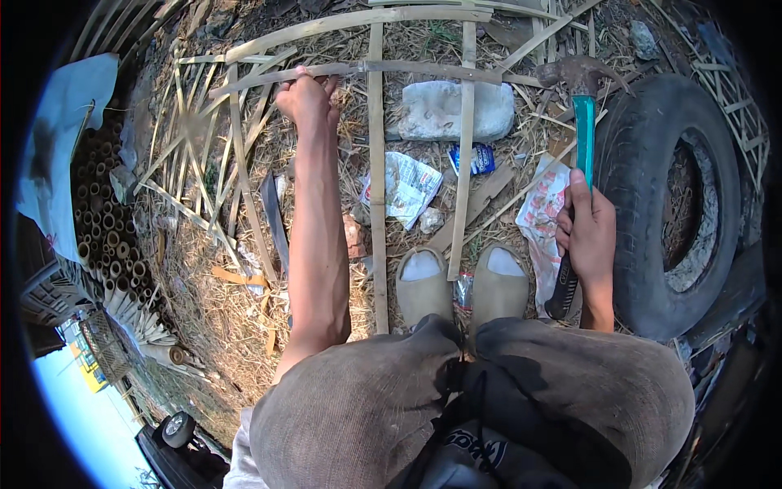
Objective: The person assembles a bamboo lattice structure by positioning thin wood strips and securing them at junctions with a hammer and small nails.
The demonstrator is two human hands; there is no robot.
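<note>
My left hand (308,104) is closed on a crosswise bamboo slat (432,71), near the slat's left part. The slat lies over long upright bamboo strips (376,179) that run toward my feet. Beyond it a second crosswise slat (350,26) bridges the strips' far ends. My right hand (588,232) grips a claw hammer (584,134) by its green and black handle, thumb along the shaft. The hammer's rusty head (577,75) points away from me, just right of the slat's right end. A pale stone block (458,111) sits beneath the strips.
A worn tyre (631,204) lies close to my right hand. Crumpled paper (403,187), a blue packet (472,159) and a stained sheet (542,220) litter the straw ground around my sandals (423,293). More bamboo lattice (191,138) and stacked bamboo poles (106,212) are at left.
</note>
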